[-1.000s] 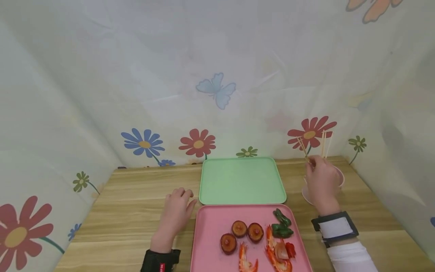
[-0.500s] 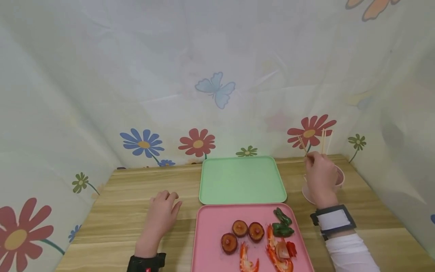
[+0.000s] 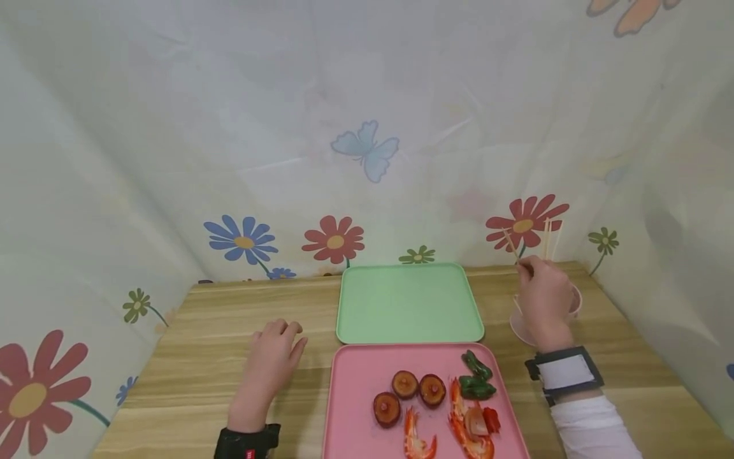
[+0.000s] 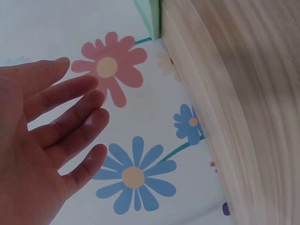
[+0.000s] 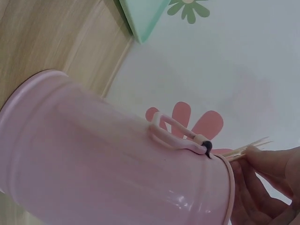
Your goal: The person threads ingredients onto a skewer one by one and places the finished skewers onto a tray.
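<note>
My right hand [image 3: 546,303] pinches thin wooden skewers [image 5: 241,151] between thumb and fingers, right at the rim of a pink metal pail [image 5: 117,154]. Their upper ends lean left in the head view, while other skewers [image 3: 546,239] rise behind the hand. That hand hides much of the pail in the head view. To the left, my left hand [image 3: 269,357] hovers over the wooden table with loosely bent fingers and holds nothing. Its spread fingers also show in the left wrist view.
A pink tray [image 3: 355,370] in front carries mushroom caps [image 3: 405,385], prawns [image 3: 417,440], green pepper pieces [image 3: 476,387], a red piece [image 3: 490,421] and a pale one [image 3: 474,422]. Behind it lies a green tray [image 3: 410,306]. A flowered curtain [image 3: 367,210] encloses the table [image 3: 201,357].
My left hand has moved left, away from the trays, then stayed there. My right hand has shifted only slightly at the pail, with the skewers still pinched.
</note>
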Demonstrator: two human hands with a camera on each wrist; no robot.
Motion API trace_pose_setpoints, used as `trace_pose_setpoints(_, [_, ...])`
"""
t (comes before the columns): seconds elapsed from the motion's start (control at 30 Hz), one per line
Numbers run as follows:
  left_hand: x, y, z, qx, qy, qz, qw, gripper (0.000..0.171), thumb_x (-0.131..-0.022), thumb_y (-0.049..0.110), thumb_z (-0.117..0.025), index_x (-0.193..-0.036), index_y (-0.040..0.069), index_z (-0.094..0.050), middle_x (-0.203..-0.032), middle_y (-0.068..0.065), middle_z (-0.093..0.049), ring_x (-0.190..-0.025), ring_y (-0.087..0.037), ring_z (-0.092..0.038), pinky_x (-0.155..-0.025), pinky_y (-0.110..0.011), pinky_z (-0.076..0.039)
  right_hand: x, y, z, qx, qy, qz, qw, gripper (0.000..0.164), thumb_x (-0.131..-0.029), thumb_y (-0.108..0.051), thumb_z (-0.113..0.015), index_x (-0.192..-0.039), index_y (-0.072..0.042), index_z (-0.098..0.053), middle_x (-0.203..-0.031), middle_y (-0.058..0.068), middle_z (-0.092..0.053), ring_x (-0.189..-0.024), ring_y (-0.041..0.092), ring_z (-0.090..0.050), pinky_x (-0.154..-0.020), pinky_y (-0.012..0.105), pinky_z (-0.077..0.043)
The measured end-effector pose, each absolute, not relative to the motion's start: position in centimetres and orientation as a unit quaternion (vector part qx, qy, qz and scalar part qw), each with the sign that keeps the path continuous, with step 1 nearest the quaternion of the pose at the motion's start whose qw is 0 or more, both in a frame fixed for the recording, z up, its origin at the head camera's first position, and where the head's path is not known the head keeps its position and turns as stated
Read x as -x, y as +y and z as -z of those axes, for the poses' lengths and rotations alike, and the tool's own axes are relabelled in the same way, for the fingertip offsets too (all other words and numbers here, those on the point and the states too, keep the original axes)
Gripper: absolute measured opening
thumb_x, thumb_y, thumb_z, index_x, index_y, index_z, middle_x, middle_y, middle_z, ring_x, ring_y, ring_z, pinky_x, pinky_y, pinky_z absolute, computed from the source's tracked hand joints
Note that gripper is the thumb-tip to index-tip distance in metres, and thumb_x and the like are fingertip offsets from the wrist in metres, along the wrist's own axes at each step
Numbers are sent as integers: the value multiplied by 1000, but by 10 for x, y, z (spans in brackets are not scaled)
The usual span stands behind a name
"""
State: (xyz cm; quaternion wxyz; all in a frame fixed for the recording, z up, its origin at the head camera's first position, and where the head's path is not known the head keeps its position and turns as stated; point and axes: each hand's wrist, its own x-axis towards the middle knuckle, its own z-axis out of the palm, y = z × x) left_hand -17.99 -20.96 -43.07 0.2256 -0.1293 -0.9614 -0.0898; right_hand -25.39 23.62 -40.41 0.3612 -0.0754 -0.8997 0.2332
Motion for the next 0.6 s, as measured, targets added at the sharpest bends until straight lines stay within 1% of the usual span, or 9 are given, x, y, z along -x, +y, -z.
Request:
trace_pose_setpoints(0.1, [183, -203, 428, 138, -958, 105, 227, 17, -86, 21, -70, -97, 9, -66, -85, -5, -59, -83, -25, -58, -70, -40, -43, 250, 235, 402, 77, -894, -233, 375, 16, -90, -13, -65, -97, 0, -70, -86, 22, -67, -73, 39, -62, -59, 48, -43])
trace_pose_setpoints(0.2, [188, -196, 424, 151, -953, 116, 237, 17, -86, 21, -70, -98, 8, -67, -85, -4, -58, -82, -24, -57, -70, -40, -43, 245, 231, 398, 73, -884, -230, 401, 17, -91, -16, -64, -97, -1, -70, -84, 21, -67, -71, 38, -62, -55, 47, -41])
trace_pose_setpoints(0.3, [193, -190, 421, 160, -948, 122, 249, 17, -86, 21, -71, -97, 8, -67, -84, -4, -58, -81, -23, -57, -70, -40, -44, 239, 225, 392, 59, -867, -238, 433, 18, -91, -16, -64, -97, -1, -70, -83, 20, -67, -69, 36, -62, -54, 45, -42])
trace_pose_setpoints(0.4, [196, -183, 417, 166, -944, 130, 255, 17, -86, 20, -70, -97, 8, -66, -84, -4, -59, -82, -24, -57, -70, -40, -44, 233, 219, 384, 33, -846, -254, 467, 18, -91, -13, -63, -97, 2, -69, -84, 22, -67, -70, 35, -62, -60, 46, -46])
trace_pose_setpoints(0.53, [200, -174, 409, 171, -940, 141, 260, 17, -86, 19, -70, -98, 8, -66, -86, -5, -60, -85, -25, -58, -73, -41, -45, 224, 211, 371, 9, -818, -276, 505, 19, -90, -12, -64, -99, 3, -69, -88, 22, -68, -78, 35, -64, -68, 44, -50])
trace_pose_setpoints(0.6, [200, -169, 406, 172, -938, 146, 262, 17, -86, 19, -70, -98, 8, -67, -87, -6, -61, -86, -25, -59, -74, -42, -46, 220, 207, 365, -1, -802, -290, 522, 19, -89, -12, -64, -100, 3, -70, -89, 21, -68, -80, 34, -65, -75, 30, -52])
